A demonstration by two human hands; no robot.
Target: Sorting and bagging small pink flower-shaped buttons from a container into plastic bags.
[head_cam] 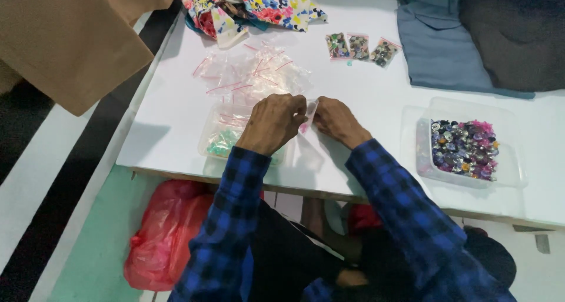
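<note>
Both my hands meet over the white table point(176, 119), pinching a small clear zip bag point(308, 115) with a pink strip between them. My left hand point(273, 122) grips its left side and my right hand point(336, 120) its right side. Under my left hand stands a clear plastic container point(219, 138) with greenish pieces inside. A heap of empty clear zip bags point(253, 72) lies just beyond my hands. To the right, a clear tub point(465, 146) holds several mixed coloured buttons.
Three small filled button bags point(359, 47) lie at the back. Flowered cloth point(247, 5) is at the far edge, folded blue-grey and dark garments point(447, 43) at the back right. A red plastic bag point(162, 231) sits on the floor below the table.
</note>
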